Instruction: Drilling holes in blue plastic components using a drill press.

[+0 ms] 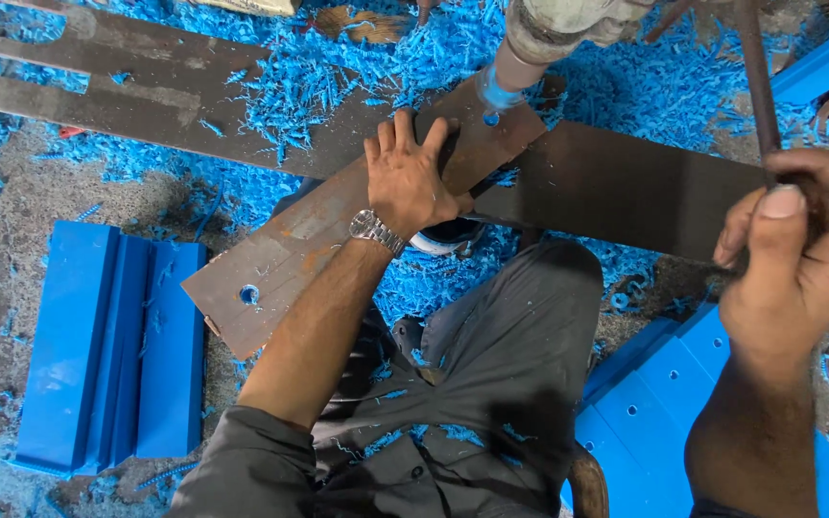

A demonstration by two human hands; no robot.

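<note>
No packages, labels, signs, screens.

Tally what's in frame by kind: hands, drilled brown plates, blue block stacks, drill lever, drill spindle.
Hands: 2, left hand flat on the plate, right hand gripping the lever
Drilled brown plate: 1
Blue block stacks: 2, left stack, right stack
Drill lever: 1
Drill spindle: 1
Total: 7

Plate: a rusty brown flat metal plate [328, 240] with 1 round hole near its lower-left end, lying diagonally under the drill (blue shavings around).
Lever: a thin dark metal rod [755, 77], standing nearly upright at right.
</note>
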